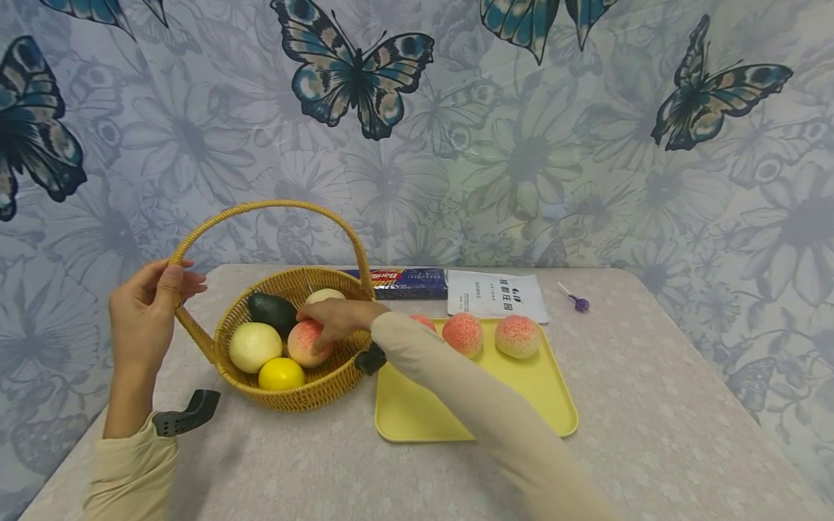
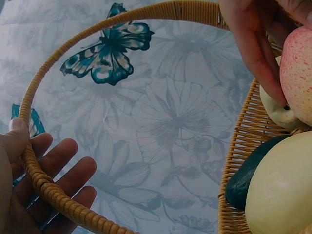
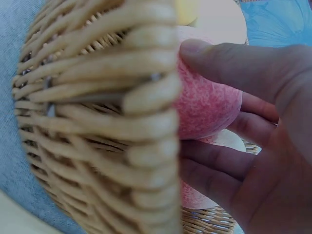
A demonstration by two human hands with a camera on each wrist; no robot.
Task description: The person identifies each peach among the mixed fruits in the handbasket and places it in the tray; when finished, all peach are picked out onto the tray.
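The pink peach (image 1: pixel 306 343) sits inside the wicker basket (image 1: pixel 326 387), on its right side, and your right hand (image 1: pixel 335 318) has its fingers and thumb curled around it from above. Around it in the basket lie a dark avocado (image 1: pixel 272 311) at the far left, a pale round fruit (image 1: pixel 255 346) at the near left, a yellow lemon (image 1: pixel 281 374) at the near edge and another pale fruit (image 1: pixel 324 295) at the far side, just behind your right hand. Your left hand (image 1: pixel 146 307) grips the basket's handle (image 1: pixel 260 208) low on its left end, thumb over the top and fingers loosely wrapped behind it. The basket stands on the table (image 1: pixel 651 434), left of centre. Just to its right lies a yellow tray (image 1: pixel 456 412), holding two more peaches (image 1: pixel 490 336) along its far edge, with a third partly hidden behind your sleeve. Beyond the tray lie a blue packet (image 1: pixel 407 282) and a white packet (image 1: pixel 498 295), and a purple lollipop (image 1: pixel 577 301) lies further right
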